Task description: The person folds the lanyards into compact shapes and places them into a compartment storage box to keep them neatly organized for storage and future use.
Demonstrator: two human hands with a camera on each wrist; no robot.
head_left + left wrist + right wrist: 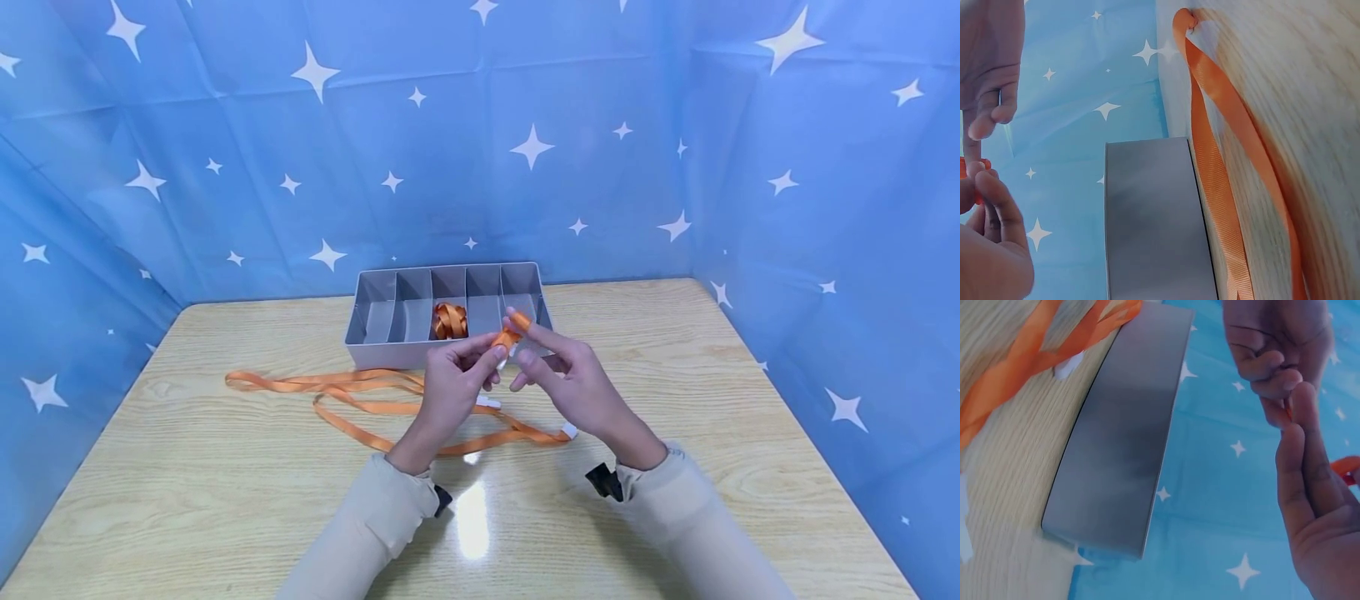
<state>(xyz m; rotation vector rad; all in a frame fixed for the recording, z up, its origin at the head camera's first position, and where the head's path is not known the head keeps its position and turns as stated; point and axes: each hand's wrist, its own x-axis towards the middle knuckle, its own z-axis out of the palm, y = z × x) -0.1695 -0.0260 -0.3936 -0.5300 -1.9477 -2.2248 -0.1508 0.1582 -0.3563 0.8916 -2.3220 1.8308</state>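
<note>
Above the table, in front of the grey box, my left hand [453, 375] pinches a wound-up orange lanyard [506, 339] between thumb and fingers. A bit of white shows just below that band. My right hand [573, 383] is held close on the right, its fingers fairly straight and an orange loop of ribbon [520, 320] around a fingertip. In the right wrist view the fingertips of both hands meet, and the orange loop [1347, 465] shows at the right edge. More orange lanyards [375, 407] with white end pieces [570, 430] lie loosely on the table below the hands.
A grey box [390, 357] with several compartments stands at the back of the wooden table [225, 483]. Its middle compartment holds a coiled orange lanyard [450, 321]. Blue curtains with white stars [450, 167] hang behind and along both sides.
</note>
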